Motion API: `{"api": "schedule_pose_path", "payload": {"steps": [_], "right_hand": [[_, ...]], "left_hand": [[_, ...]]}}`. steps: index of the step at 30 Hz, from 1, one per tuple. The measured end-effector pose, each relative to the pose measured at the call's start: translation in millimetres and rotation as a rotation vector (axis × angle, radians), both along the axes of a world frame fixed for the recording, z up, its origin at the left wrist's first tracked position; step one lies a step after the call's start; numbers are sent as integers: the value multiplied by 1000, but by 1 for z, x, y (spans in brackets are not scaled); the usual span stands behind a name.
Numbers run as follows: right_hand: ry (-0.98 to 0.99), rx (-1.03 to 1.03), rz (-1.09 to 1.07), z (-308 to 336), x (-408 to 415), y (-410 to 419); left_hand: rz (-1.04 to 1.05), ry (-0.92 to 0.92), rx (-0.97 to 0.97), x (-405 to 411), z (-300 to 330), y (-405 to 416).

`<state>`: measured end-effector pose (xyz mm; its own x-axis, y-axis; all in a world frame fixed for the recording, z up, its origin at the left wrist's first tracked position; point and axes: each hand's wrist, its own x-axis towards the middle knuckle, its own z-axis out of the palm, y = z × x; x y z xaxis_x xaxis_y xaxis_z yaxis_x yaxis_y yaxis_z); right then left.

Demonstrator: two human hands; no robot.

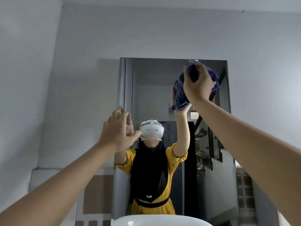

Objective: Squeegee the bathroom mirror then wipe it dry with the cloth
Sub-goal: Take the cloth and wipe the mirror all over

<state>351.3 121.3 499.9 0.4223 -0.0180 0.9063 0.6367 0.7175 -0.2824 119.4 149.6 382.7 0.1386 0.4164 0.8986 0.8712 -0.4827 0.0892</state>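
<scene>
The tall rectangular mirror (pixel 151 95) hangs on the grey wall above the basin. My right hand (pixel 197 84) grips a blue checked cloth (pixel 180 95) and holds it against the glass near the mirror's upper right corner. The cloth hangs down below and left of the hand. My left hand (pixel 116 134) is raised with fingers straight and spread at the mirror's left edge, about halfway up; whether it touches the glass I cannot tell. It holds nothing. No squeegee is in view. The mirror shows a person in a yellow top with both arms raised.
A white basin (pixel 159 220) curves along the bottom edge, directly below the mirror. Grey wall (pixel 81 46) surrounds the mirror. Tiled wall sections (pixel 96 193) sit low on the left and right. The reflection shows a dark doorway and a staircase behind.
</scene>
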Motion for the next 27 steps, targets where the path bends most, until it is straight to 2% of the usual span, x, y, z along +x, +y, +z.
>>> {"api": "schedule_pose_path", "payload": {"steps": [3,7,12,20,27], "right_hand": [[-109,-252,-263,-4,-3,40],[-184,-277,-453,-13,-9,59],[-113,-320,-405,-6,-18,60],[-41,-353,-479,15,-53,70],[-200,-287,-488,37,-124,79]], "left_hand": [[156,113,-114,-18,-7,12],[228,291,-163,-36,-16,24],[302,381,-156,-37,-20,28],[303,394,-160,-38,-20,27],[335,427,-115,-40,-21,29]]}}
